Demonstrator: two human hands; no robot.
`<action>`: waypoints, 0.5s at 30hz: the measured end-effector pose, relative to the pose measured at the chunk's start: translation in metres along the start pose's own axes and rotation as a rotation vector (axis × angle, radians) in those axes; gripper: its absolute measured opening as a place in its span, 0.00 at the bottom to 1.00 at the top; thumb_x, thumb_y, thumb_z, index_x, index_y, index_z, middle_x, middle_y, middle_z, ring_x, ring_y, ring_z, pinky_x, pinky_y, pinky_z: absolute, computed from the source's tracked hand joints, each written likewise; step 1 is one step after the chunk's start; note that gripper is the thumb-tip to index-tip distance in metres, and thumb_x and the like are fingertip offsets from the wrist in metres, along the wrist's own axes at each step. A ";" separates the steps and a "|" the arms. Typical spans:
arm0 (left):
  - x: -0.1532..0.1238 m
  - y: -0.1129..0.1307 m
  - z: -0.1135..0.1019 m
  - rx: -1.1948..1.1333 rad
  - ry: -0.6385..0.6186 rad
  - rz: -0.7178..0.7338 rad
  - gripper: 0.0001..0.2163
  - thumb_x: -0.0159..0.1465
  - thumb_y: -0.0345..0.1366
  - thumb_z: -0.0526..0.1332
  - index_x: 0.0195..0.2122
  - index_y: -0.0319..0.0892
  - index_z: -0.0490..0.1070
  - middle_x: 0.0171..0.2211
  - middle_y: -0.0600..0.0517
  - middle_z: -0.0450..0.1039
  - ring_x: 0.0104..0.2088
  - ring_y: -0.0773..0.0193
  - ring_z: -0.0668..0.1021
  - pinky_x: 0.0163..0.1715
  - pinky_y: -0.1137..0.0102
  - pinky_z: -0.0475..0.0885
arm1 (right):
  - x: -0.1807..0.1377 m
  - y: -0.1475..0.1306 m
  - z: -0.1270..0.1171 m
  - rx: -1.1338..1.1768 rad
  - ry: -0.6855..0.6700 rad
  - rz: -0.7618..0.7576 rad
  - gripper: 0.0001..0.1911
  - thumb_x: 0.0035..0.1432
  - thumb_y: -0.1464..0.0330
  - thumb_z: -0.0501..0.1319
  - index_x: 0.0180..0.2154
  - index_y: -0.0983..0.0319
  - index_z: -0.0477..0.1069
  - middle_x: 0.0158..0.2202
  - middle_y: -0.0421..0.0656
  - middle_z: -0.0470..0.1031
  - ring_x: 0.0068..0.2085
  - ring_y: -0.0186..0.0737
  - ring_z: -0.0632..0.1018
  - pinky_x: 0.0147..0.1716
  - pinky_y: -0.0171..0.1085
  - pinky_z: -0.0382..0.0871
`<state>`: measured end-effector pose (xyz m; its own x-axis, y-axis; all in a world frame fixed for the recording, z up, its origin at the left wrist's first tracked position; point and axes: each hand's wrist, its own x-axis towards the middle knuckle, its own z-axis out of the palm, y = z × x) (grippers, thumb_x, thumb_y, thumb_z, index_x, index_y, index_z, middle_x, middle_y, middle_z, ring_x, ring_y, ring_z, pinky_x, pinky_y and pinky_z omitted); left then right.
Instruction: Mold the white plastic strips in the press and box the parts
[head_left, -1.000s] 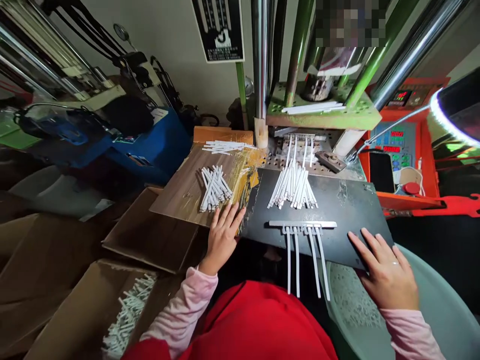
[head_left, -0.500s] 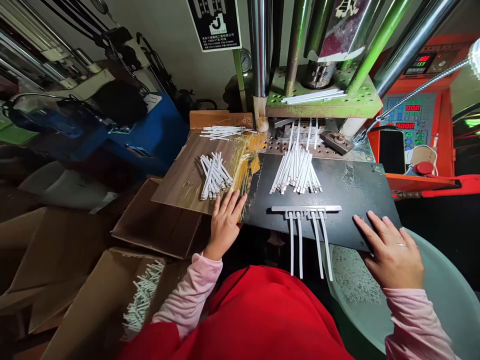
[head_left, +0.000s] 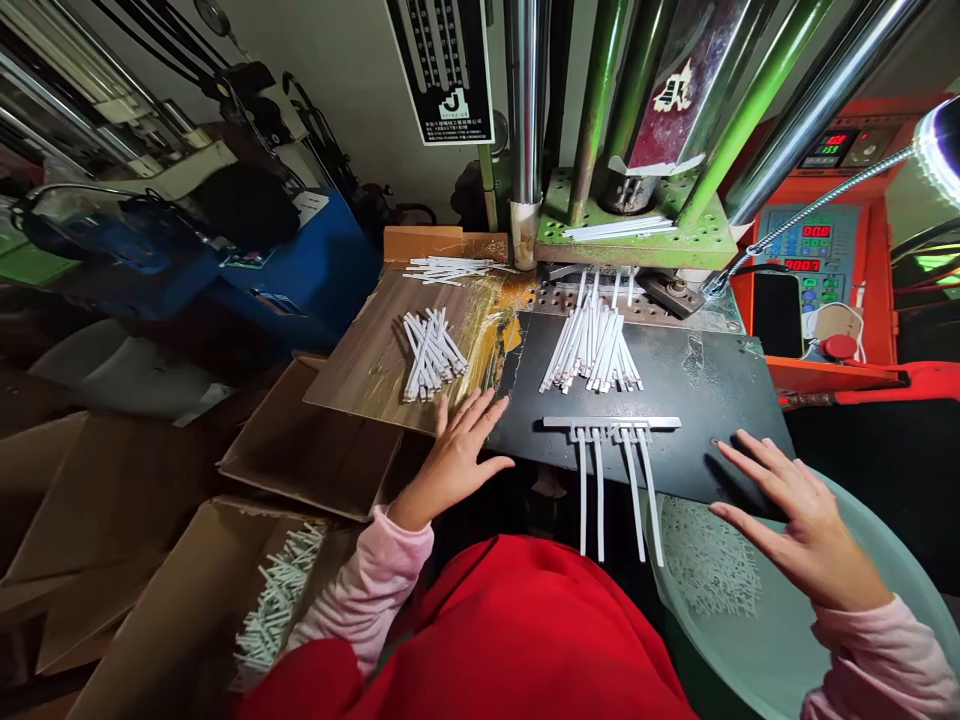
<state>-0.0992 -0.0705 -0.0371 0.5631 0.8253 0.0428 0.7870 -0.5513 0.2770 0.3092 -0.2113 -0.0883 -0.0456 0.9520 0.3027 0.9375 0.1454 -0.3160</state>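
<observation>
My left hand is open over the front edge where the wood-grain board meets the black board, fingers spread, holding nothing. Just beyond it lies a crossed pile of white strips. My right hand, also open and holding nothing, hovers by the black board's right front corner. Between my hands, a metal bar rests near the front edge, with several white strips attached and hanging over it. Behind it a fanned bundle of white strips reaches back toward the press.
The green press plate carries a few more strips. An orange control box and a phone are at right. Under the board's right side is a round tub of small pale pieces. Cardboard boxes stand at lower left.
Both hands have risen from the boards, thumbs now spread out. My right hand has shifted slightly right. The strips and bar lie as before; the view has tilted up a little.
</observation>
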 end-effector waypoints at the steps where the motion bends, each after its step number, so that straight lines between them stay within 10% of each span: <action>1: 0.004 0.005 -0.001 -0.048 0.010 0.028 0.30 0.67 0.40 0.63 0.69 0.47 0.58 0.69 0.43 0.60 0.69 0.50 0.63 0.70 0.43 0.42 | 0.005 -0.001 -0.002 0.051 0.004 0.002 0.30 0.65 0.53 0.57 0.66 0.49 0.61 0.68 0.46 0.63 0.67 0.60 0.64 0.65 0.62 0.57; 6: 0.040 0.030 0.014 -0.209 0.103 0.129 0.14 0.67 0.36 0.65 0.53 0.45 0.74 0.50 0.48 0.77 0.52 0.56 0.76 0.59 0.58 0.65 | 0.049 -0.017 0.012 0.206 0.038 -0.141 0.20 0.68 0.63 0.56 0.60 0.53 0.70 0.61 0.48 0.72 0.63 0.55 0.71 0.62 0.58 0.64; 15: 0.067 0.014 -0.007 -0.283 -0.096 0.130 0.06 0.68 0.31 0.61 0.39 0.42 0.79 0.36 0.51 0.78 0.41 0.61 0.76 0.49 0.64 0.65 | 0.093 -0.051 0.034 0.260 0.027 -0.275 0.14 0.70 0.62 0.55 0.50 0.57 0.76 0.41 0.46 0.79 0.41 0.43 0.78 0.41 0.43 0.70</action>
<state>-0.0523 -0.0224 -0.0237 0.6860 0.7276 0.0085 0.6130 -0.5842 0.5320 0.2450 -0.1215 -0.0747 -0.2706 0.8610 0.4306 0.7726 0.4611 -0.4365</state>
